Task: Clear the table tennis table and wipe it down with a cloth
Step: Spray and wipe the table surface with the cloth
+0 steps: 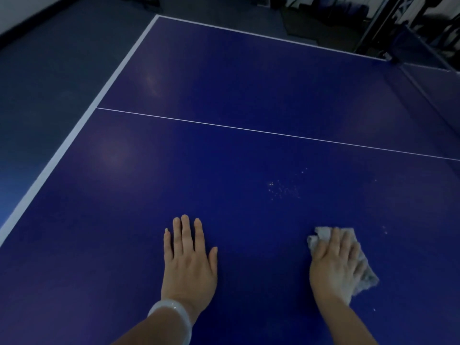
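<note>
Cloth point(366, 272) flat on table point(224, 83), near edge, pressed under right hand point(334, 265), fingers spread straight. Left hand point(189, 260) flat, empty, bracing beside it. Crumbs point(283, 189) just beyond cloth. Risk: a fast stroke scatters crumbs instead of gathering them.

Left hand point(189, 260) lies flat, fingers straight; right hand point(334, 263) presses down, fingers spread

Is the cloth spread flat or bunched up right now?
Bunched: the grey cloth lies crumpled in folds on the table, pressed under the right hand.
</note>
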`<state>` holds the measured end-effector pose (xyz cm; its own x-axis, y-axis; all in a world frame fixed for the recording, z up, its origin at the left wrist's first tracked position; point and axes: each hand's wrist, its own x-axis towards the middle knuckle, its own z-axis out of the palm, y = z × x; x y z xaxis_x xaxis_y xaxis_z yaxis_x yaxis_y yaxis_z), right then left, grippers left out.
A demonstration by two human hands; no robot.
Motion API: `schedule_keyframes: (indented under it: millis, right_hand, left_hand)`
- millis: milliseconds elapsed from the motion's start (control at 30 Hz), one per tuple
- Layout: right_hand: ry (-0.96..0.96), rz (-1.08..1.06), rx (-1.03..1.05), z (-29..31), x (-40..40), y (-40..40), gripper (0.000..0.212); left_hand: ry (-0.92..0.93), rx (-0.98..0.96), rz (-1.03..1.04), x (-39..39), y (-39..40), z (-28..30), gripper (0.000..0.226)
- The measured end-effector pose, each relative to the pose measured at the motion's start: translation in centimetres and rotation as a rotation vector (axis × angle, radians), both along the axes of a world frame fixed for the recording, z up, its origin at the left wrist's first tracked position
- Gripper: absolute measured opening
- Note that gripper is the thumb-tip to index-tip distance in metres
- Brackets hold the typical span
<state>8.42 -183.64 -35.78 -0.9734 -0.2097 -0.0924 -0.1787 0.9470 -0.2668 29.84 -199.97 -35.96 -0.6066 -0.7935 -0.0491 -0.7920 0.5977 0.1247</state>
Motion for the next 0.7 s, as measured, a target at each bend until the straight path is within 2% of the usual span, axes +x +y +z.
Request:
schedule_keyframes:
  millis: [67,167,233,367,433,533,633,700]
  right_hand:
    - [0.085,0.165,0.026,-0.8,3.6,-1.1,0.056]
    - [0.145,0.619,0.041,-1.4,6.5,-5.3,0.054]
    - [0.147,0.847,0.042,-1.2,6.0,-9.2,0.054]
    - [0.191,1.02,0.24,-0.4,0.1,-15.5,0.063]
    - [0.191,0.925,0.312,0.3,-4.3,-16.2,0.063]
    - [0.116,0.494,0.211,0.5,-8.4,-11.8,0.056]
    - [0.03,0.212,0.112,0.1,-5.8,-6.2,0.058]
    - [0.074,0.214,0.111,-0.5,-1.4,-5.3,0.059]
  left_hand:
    - [-0.001,0.003,0.0,0.0,0.0,0.1,0.068]
    - [-0.011,-0.002,-0.005,0.0,0.1,0.3,0.068]
    - [-0.019,-0.005,-0.002,0.0,0.2,0.5,0.068]
    - [-0.038,-0.016,0.01,-0.2,0.1,0.7,0.068]
    - [-0.04,-0.015,0.005,-0.1,0.1,0.5,0.068]
    - [-0.032,-0.003,0.005,0.0,0.1,0.3,0.069]
    - [-0.024,0.015,0.001,0.0,0.1,0.4,0.068]
    - [-0.032,0.017,-0.005,0.0,0.0,0.4,0.068]
